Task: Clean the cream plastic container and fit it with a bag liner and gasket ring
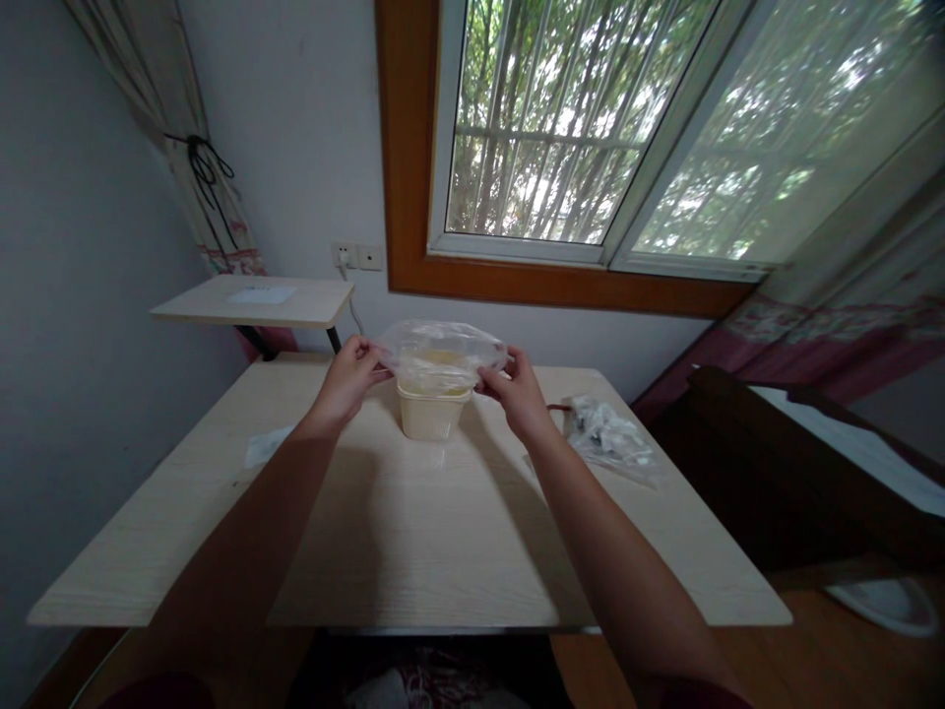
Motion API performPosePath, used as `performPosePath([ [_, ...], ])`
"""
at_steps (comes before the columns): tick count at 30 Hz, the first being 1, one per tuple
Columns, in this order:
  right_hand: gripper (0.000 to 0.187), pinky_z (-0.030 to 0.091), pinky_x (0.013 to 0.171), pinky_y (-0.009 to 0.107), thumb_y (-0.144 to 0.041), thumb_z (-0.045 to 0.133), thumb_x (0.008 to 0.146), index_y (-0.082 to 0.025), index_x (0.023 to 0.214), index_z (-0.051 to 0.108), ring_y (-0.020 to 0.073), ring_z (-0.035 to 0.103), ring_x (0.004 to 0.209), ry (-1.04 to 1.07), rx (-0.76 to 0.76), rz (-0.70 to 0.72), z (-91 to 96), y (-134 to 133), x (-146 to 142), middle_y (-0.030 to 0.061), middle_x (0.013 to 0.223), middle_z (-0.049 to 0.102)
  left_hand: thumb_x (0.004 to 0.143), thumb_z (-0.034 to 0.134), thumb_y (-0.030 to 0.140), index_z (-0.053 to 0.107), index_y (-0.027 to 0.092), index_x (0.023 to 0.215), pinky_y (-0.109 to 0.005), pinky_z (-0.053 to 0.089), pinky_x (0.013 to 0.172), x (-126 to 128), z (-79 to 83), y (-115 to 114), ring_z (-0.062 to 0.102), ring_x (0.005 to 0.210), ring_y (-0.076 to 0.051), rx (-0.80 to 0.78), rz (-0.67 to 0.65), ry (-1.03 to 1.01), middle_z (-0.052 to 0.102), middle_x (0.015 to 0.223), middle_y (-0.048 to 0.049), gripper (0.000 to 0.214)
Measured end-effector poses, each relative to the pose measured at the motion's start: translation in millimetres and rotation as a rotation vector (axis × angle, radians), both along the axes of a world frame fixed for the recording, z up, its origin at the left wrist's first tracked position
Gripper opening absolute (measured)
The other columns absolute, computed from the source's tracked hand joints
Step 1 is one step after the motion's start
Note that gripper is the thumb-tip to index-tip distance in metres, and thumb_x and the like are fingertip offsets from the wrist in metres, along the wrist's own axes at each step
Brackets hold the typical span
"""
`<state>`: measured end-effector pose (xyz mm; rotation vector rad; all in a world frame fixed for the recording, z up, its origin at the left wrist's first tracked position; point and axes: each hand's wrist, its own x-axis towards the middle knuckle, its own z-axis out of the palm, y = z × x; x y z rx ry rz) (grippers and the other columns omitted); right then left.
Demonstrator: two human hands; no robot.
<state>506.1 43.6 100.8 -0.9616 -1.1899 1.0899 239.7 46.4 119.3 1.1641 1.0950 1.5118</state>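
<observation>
A clear plastic bag [443,345] is stretched between my two hands, over the top of a small cream-coloured bin [432,416] that stands upright on the table. My left hand [352,374] pinches the bag's left edge between thumb and fingers. On the other side, my right hand [515,389] grips the bag's right edge in the same way. Through the film the bin's rim shows blurred, so I cannot tell how far the bag reaches over or into it.
The light wood table [443,551] has a raised shelf [295,303] at its back left, with a paper on it. A crumpled clear bag [609,438] with things inside lies right of my right forearm. A pale sheet [264,446] lies by my left forearm. A window is behind.
</observation>
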Motion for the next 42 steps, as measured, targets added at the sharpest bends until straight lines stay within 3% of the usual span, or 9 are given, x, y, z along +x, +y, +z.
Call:
performPosePath([
  [5, 0.060, 0.061, 0.076, 0.037, -0.040, 0.079, 0.070, -0.029, 0.120, 0.048, 0.0170, 0.066, 0.084, -0.113, 0.073, -0.001, -3.0, 1, -2, -0.0017, 0.100, 0.063, 0.089, 0.063, 0.027, 0.045, 0.021, 0.089, -0.035, 0.055, 0.085, 5, -0.4, 0, 0.069, 0.090, -0.016, -0.104, -0.118, -0.133, 0.068, 0.099, -0.0050, 0.019],
  [11, 0.058, 0.057, 0.077, 0.035, -0.040, 0.077, 0.072, -0.026, 0.120, 0.049, 0.0195, 0.067, 0.088, -0.171, 0.140, 0.006, -2.9, 4, -3, 0.0001, 0.095, 0.065, 0.083, 0.062, 0.022, 0.055, 0.018, 0.093, -0.036, 0.054, 0.086, 9, 11.3, -3, 0.069, 0.092, -0.019, -0.123, -0.328, -0.262, 0.070, 0.104, -0.0106, 0.012],
  [13, 0.057, 0.055, 0.076, 0.033, -0.039, 0.076, 0.072, -0.025, 0.121, 0.049, 0.0190, 0.066, 0.086, -0.197, 0.160, -0.007, -3.2, 6, -3, 0.0000, 0.093, 0.065, 0.082, 0.062, 0.023, 0.055, 0.018, 0.091, -0.035, 0.053, 0.083, 9, 12.9, -1, 0.068, 0.091, -0.019, -0.123, -0.283, -0.194, 0.070, 0.102, -0.0092, 0.013],
  [18, 0.057, 0.052, 0.064, 0.030, -0.036, 0.072, 0.071, -0.025, 0.123, 0.049, 0.0159, 0.061, 0.072, -0.274, 0.152, -0.094, -5.2, 8, 2, -0.0035, 0.087, 0.062, 0.084, 0.068, 0.030, 0.053, 0.020, 0.081, -0.026, 0.051, 0.072, -2, 3.4, 13, 0.062, 0.084, -0.016, -0.006, 0.067, 0.182, 0.062, 0.090, -0.0027, 0.018],
  [20, 0.057, 0.051, 0.063, 0.030, -0.036, 0.070, 0.071, -0.025, 0.123, 0.049, 0.0156, 0.060, 0.070, -0.278, 0.141, -0.107, -6.2, 6, 4, -0.0040, 0.085, 0.061, 0.084, 0.069, 0.028, 0.054, 0.019, 0.080, -0.026, 0.052, 0.070, -9, -2.0, 15, 0.062, 0.077, -0.014, -0.004, 0.101, 0.265, 0.061, 0.086, -0.0014, 0.018],
  [28, 0.058, 0.051, 0.066, 0.030, -0.035, 0.072, 0.073, -0.023, 0.125, 0.049, 0.0168, 0.063, 0.077, -0.268, 0.077, -0.026, -9.9, -8, 8, 0.0012, 0.097, 0.065, 0.088, 0.068, 0.030, 0.054, 0.019, 0.087, -0.030, 0.057, 0.076, -17, -9.9, -5, 0.065, 0.078, -0.014, -0.184, -0.219, 0.079, 0.065, 0.084, -0.0035, 0.018],
  [38, 0.065, 0.050, 0.071, 0.030, -0.029, 0.073, 0.071, -0.026, 0.132, 0.051, 0.0165, 0.061, 0.085, -0.251, -0.008, 0.093, -18.7, -11, 18, 0.0050, 0.115, 0.061, 0.069, 0.081, 0.026, 0.055, 0.020, 0.086, -0.026, 0.051, 0.066, -30, -28.2, -12, 0.063, 0.072, -0.015, -0.207, -0.340, 0.302, 0.064, 0.082, -0.0002, 0.031],
  [42, 0.067, 0.052, 0.078, 0.033, -0.027, 0.071, 0.071, -0.026, 0.135, 0.050, 0.0168, 0.060, 0.087, -0.349, 0.011, 0.122, -17.3, -14, 18, 0.0067, 0.122, 0.057, 0.065, 0.081, 0.024, 0.060, 0.019, 0.098, -0.030, 0.051, 0.074, -28, -35.0, -7, 0.064, 0.083, -0.019, -0.116, -0.304, 0.430, 0.067, 0.094, -0.0038, 0.039],
])
